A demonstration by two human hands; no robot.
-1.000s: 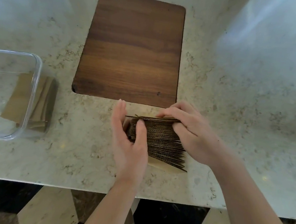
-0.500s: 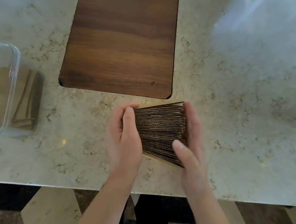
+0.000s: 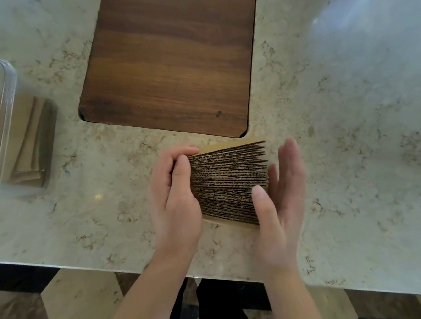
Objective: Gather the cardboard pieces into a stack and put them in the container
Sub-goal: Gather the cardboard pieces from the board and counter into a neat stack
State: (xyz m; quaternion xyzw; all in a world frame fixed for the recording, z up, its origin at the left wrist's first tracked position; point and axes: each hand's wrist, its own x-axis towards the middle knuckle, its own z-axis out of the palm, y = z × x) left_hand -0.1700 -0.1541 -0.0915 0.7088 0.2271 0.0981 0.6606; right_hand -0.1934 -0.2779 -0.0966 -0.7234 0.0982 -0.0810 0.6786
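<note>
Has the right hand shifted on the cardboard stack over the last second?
Yes. The right hand left the stack top nearest the wooden board for its right side.

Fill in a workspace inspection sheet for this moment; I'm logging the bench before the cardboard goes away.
Surface: marble counter, bare at right.
Job's things: cardboard stack on edge, fanned, between both hands; clear container at left edge, cardboard inside.
Clutter: wooden board behind the stack.
Grips: left hand curled on the stack's left side; right hand flat, open, thumb on the stack.
Cables: nothing seen.
Surroundings: patterned floor below.
</note>
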